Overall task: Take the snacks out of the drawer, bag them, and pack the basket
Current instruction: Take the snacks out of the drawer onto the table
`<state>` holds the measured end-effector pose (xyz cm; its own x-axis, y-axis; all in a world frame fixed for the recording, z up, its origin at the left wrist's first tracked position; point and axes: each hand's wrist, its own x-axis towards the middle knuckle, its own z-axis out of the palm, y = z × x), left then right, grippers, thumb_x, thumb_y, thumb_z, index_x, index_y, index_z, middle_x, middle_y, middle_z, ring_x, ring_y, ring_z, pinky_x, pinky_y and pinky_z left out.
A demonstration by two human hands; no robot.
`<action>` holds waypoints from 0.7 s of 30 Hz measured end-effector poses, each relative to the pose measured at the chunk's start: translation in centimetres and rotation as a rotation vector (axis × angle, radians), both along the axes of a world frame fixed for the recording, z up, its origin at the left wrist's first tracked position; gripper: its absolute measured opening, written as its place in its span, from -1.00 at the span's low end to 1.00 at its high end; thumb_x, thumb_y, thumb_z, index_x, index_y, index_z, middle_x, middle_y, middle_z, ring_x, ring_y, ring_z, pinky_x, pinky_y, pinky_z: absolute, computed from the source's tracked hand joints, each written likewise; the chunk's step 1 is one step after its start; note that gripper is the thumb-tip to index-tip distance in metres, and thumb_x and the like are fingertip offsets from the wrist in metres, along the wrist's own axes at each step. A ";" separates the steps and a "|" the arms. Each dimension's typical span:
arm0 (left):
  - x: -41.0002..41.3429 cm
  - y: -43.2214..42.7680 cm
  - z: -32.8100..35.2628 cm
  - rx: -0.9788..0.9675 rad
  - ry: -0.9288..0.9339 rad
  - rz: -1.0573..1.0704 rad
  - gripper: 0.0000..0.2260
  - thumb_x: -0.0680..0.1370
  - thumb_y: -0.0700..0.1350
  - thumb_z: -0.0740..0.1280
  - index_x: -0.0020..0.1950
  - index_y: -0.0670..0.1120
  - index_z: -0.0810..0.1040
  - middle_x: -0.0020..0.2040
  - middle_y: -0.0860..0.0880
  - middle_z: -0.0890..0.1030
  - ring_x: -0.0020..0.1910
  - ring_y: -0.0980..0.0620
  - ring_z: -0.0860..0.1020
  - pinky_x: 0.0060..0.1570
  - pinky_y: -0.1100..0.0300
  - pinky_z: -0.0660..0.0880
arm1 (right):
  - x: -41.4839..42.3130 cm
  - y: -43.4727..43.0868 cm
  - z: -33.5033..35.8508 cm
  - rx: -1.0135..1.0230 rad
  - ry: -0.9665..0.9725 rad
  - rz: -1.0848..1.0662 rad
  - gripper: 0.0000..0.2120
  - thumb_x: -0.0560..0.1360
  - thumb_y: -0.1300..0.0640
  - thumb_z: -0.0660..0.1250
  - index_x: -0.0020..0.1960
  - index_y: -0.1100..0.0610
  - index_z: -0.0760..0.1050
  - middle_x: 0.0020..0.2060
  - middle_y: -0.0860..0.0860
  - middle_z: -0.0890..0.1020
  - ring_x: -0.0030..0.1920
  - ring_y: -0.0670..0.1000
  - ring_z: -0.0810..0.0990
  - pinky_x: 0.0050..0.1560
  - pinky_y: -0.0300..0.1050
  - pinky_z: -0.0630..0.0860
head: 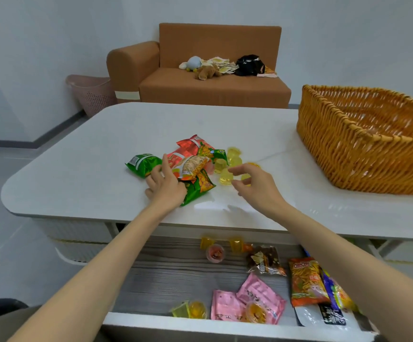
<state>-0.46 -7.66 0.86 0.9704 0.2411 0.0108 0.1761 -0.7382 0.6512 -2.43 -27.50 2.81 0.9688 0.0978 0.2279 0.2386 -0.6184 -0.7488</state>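
Left hand (pixel 165 183) is laid flat with fingers spread on the near side of a heap of snack packets (pixel 190 164) at the middle of the table (pixel 77 169). Nothing is gripped, and the pose is judged a gathering or steadying press.

Right hand (pixel 254 183) is held just beside it, empty, with fingers loosely curved and apart. It is over a cluster of yellow jelly cups (pixel 233 157) that touch the heap's right side. Contact with the cups cannot be told.

Packets and cups lie in one pile, presumably so that bagging can be done in one sweep. No bag is seen.

Wicker basket (pixel 363 144) stands at the table's right edge, well apart from the pile.

Drawer (pixel 175 275) is open under the table's near edge. Pink packets (pixel 249 299) and an orange packet (pixel 304 280) lie along its right side, so emptying is judged only partly done.
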 end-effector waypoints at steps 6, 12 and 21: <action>-4.6 -0.7 2.0 0.088 -0.214 -0.105 -0.34 0.56 -0.09 0.28 0.56 0.00 -0.01 0.44 -0.14 0.14 0.41 -0.14 0.11 0.35 -0.09 0.16 | -4.8 -2.5 1.3 -0.081 0.091 0.117 -0.94 0.53 0.10 0.34 -0.04 0.02 0.58 -0.20 -0.07 0.67 -0.29 -0.10 0.64 -0.24 -0.29 0.51; -10.3 -1.5 2.9 0.029 -0.368 -0.564 -0.73 0.60 -0.07 0.24 0.28 0.14 0.35 0.00 0.14 0.44 -0.01 0.19 0.44 -0.07 0.25 0.43 | -8.7 -5.6 0.9 -0.222 0.302 0.254 -0.89 0.51 0.04 0.38 -0.04 0.06 0.61 -0.26 -0.01 0.69 -0.32 -0.09 0.65 -0.21 -0.20 0.60; -10.6 -3.9 -3.3 0.459 0.299 -1.006 -0.63 0.62 0.04 0.21 0.44 0.09 0.34 0.34 0.03 0.43 0.24 0.06 0.45 0.22 0.16 0.37 | -8.8 -8.2 -7.2 -0.724 0.659 0.294 -0.68 0.51 0.00 0.33 0.20 0.12 0.57 0.10 0.04 0.63 0.07 0.04 0.59 0.10 -0.07 0.54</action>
<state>-11.02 -11.58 -2.48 0.7000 -0.6128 -0.3667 -0.5262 -0.7897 0.3154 -11.23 -35.68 -4.43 0.7953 0.2545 -0.5502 0.1297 -0.9580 -0.2557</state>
